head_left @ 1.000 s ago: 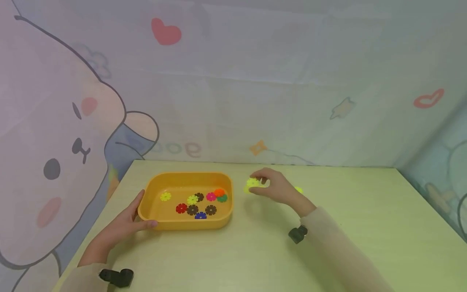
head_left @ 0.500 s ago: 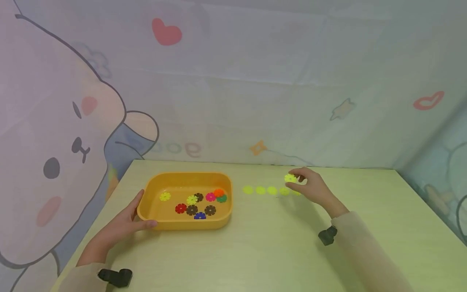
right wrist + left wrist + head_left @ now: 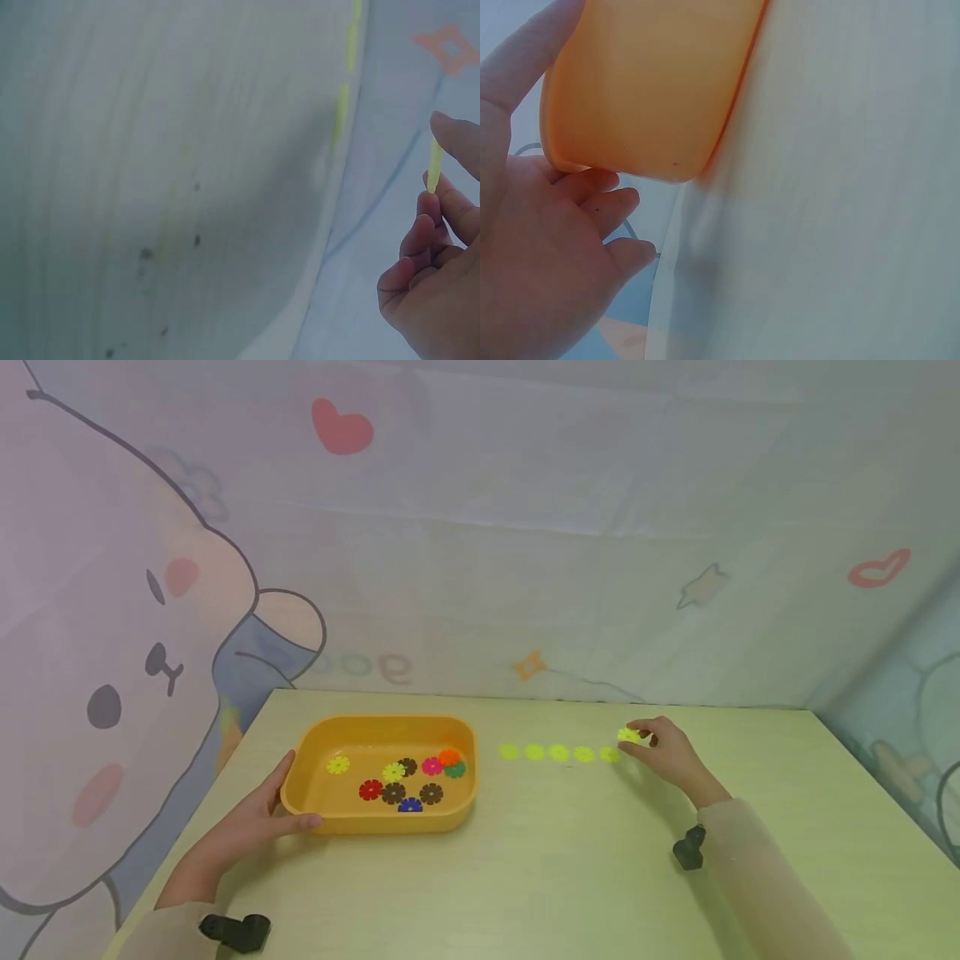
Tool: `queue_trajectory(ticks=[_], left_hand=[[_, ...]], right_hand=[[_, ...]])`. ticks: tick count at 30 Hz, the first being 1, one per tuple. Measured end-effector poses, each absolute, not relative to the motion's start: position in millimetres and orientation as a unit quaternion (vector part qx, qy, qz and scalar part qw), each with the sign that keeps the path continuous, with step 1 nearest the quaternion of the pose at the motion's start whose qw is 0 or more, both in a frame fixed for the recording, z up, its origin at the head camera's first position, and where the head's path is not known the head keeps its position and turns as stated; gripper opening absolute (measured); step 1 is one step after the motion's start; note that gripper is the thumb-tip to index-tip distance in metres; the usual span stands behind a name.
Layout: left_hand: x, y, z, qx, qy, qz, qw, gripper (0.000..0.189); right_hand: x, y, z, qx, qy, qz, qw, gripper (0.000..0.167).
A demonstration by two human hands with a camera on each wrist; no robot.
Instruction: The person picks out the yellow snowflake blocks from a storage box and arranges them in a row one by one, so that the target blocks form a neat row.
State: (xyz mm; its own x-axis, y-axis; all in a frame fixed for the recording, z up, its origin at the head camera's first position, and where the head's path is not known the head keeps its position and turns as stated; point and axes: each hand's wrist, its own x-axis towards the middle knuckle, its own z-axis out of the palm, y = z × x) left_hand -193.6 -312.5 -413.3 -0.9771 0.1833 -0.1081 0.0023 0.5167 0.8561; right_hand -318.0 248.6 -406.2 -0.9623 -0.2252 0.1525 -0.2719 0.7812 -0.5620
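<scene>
1. Gently, the left hand (image 3: 255,814) should hold the orange tray (image 3: 360,823) steady. It grips the tray's left end, with the thumb on the near side and the fingers against the left side. A calm hold seems best here, because a bump could make things slide.

2. In the tray lie two yellow pieces (image 3: 338,765), with other pieces (image 3: 371,790) in red, brown, blue, pink, orange and green. I would leave all of these alone while one piece is up in the hand.

3. To the right of the tray, a row of five yellow pieces (image 3: 558,752) lies flat on the table (image 3: 570,860). Little gaps show between them. I think the fingers should not brush this row, or a piece could get pushed out of line.

4. Past the row's right end, the right hand (image 3: 670,756) pinches one more yellow piece, the held piece (image 3: 627,735). It looks thin, so a light pinch should be enough. Going slowly, with the piece tipped flat, would be a neat way to lay it.

5. The held piece sits at the tips of the thumb and a finger, on the hand's left side. The right wrist view shows it edge-on. It looks lifted off the table, near the row's last piece but not touching it. I cannot tell how high.
</scene>
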Motion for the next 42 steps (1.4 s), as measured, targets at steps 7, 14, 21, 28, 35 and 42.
queue_trajectory(ticks=[7,14,21,28,35,42], left_hand=[[-193,-313,-412,0.057,0.865,0.49,0.09,0.112],[-192,-313,-413,0.056,0.864,0.492,0.091,0.11],[-193,-313,-413,0.06,0.864,0.491,0.088,0.111],[-193,-314,-414,0.061,0.864,0.493,0.086,0.11],[-192,-313,-413,0.06,0.862,0.494,0.09,0.11],[-191,-314,-413,0.058,0.86,0.499,0.089,0.11]], right_hand=[[-326,259,-417,0.109,-0.947,0.303,-0.005,0.05],[-332,264,-424,0.093,-0.947,0.305,-0.048,0.05],[-334,266,-426,0.083,-0.949,0.296,-0.076,0.05],[-335,267,-425,0.078,-0.949,0.292,-0.091,0.049],[-334,268,-425,0.076,-0.944,0.307,-0.098,0.05],[-334,267,-425,0.072,-0.942,0.312,-0.105,0.05]])
